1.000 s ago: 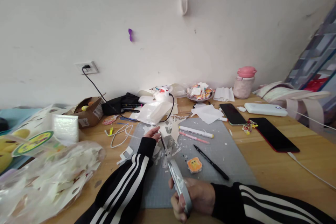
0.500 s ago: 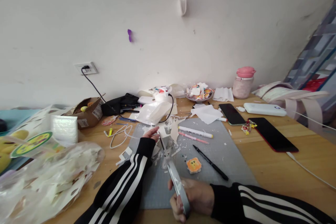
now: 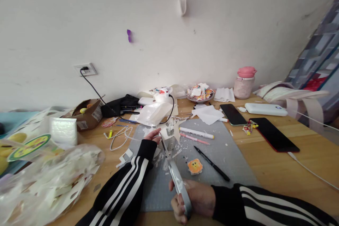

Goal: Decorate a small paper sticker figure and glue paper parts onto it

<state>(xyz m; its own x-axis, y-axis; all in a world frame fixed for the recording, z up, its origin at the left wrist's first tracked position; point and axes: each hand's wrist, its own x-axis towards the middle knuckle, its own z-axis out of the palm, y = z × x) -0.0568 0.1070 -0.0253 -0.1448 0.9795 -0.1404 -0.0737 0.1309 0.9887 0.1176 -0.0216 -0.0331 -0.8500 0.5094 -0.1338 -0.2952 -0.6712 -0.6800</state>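
Observation:
My right hand [image 3: 192, 197] is closed around the grey handles of a pair of scissors [image 3: 173, 173], seen nearly edge-on. The narrow blades point away from me, and their tips reach my left fingertips. My left hand [image 3: 153, 136] is closed at the edge of a white paper piece [image 3: 169, 132]; the exact grip is too small to see well. Paper scraps [image 3: 159, 157] lie below it on the grey cutting mat [image 3: 159, 194]. An orange cut-out with a small face [image 3: 195, 166] rests right of the scissors, beside a black pen [image 3: 212, 164].
A white marker [image 3: 197, 133] and a pink pen [image 3: 194, 138] lie on the mat. Two phones [image 3: 274, 134], a power bank [image 3: 266, 109] and a pink-lidded bottle [image 3: 245, 83] stand right. Leftward are a plastic bag of scraps [image 3: 55, 183], a cardboard box [image 3: 88, 114] and a white cable [image 3: 119, 137].
The view has shifted very slightly. The white paper beside my left fingertips looks a little turned, while both hands and the scissors stay nearly in place.

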